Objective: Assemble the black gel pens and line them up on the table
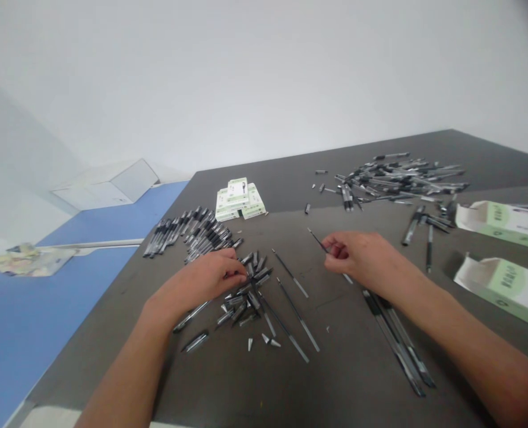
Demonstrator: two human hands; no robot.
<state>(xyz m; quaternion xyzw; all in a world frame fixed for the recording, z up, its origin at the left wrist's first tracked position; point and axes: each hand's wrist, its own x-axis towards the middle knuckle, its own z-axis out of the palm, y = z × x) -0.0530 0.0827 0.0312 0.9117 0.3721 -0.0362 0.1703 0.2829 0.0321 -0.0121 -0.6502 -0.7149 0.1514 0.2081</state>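
My right hand (357,257) pinches a thin black pen refill (322,244) between its fingers, and the refill's ends stick out on both sides. My left hand (204,282) rests curled at the edge of a heap of black pen parts (246,295), its fingertips on the pieces. Whether those fingers grip a piece, I cannot tell. Several loose refills (290,309) and small silver pen tips (268,340) lie just below that heap. A bundle of long refills (395,339) lies under my right forearm's side of the dark table (335,380).
Assembled black pens lie in rows (187,233) and a large heap (401,180) further along the table. A stack of green-and-white boxes (239,200) stands at the back, with open cartons (504,223) at the right. Blue flooring (36,333) lies beyond the left table edge.
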